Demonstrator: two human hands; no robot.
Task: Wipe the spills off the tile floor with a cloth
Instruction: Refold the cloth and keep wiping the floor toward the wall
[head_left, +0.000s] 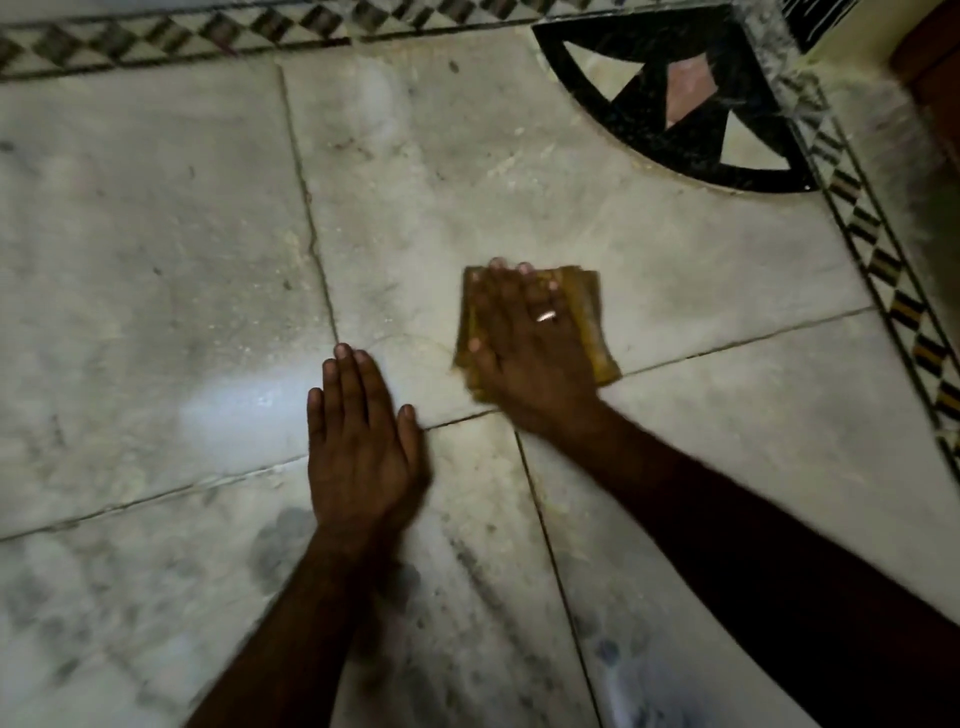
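Step in hand: the right hand (524, 343) was wiping, pressed flat on a folded yellow cloth (592, 332) on the tile floor (156, 234).
Cloth position: it lay on the pale tile just beyond a grout line (727, 345), near the crossing of 2 joints and well short of the black corner inlay (670, 98).
Right grip: the hand was spread open, palm and fingers bearing down on the cloth, not curled around it; a ring (545, 315) showed on 1 finger.
Left grip: the left hand (363, 441) was open and empty, flat on the floor as a brace, just beside the cloth hand.
Spill: a faint curved mark (410, 343) sat just left of the cloth; whether it was wet could not be told. The dim light made other patches hard to judge.
Doing it well: even palm pressure probably mattered most, so the folded pad stayed flat and did not bunch.
Stroke: overlapping passes across the grout line would likely lift liquid from the joint.
Risk: a soaked face may smear; refolding to a dry side seemed wise.
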